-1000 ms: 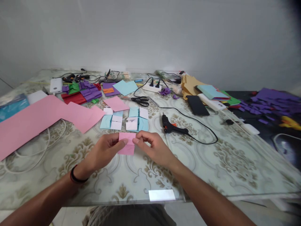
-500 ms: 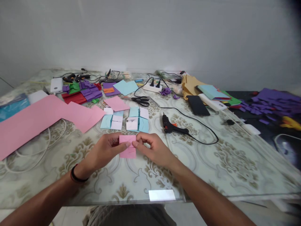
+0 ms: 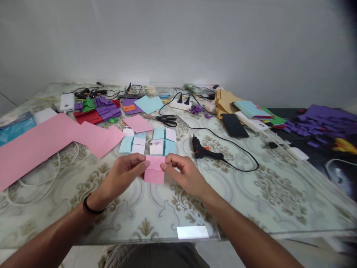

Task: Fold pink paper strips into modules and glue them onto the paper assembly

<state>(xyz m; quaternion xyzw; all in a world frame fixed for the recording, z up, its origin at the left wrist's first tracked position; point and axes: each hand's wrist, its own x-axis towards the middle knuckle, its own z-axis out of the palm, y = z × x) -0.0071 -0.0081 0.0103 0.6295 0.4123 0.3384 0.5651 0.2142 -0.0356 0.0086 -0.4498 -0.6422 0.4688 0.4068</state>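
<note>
A small folded pink paper (image 3: 154, 176) is held between my two hands, just above the patterned tabletop. My left hand (image 3: 124, 176) pinches its left edge, thumb on the front face. On the right edge, my right hand (image 3: 186, 174) grips it between thumb and fingers. A crease or flap line crosses the paper's middle. Beyond it lie two clusters of folded light blue and white papers, one on the left (image 3: 126, 144) and one on the right (image 3: 170, 147). A flat pink square (image 3: 138, 123) overlaps the left cluster.
A black glue gun (image 3: 206, 150) lies right of my hands, its cable curving rightward. Black-handled scissors (image 3: 166, 120), a power strip (image 3: 180, 104) and a phone (image 3: 234, 125) are farther back. Large pink sheets (image 3: 39, 143) and a white cable (image 3: 58, 167) lie left.
Both hands have shifted slightly right and away from me with the pink paper. My thumbs have moved apart toward its side edges, showing more of its face.
</note>
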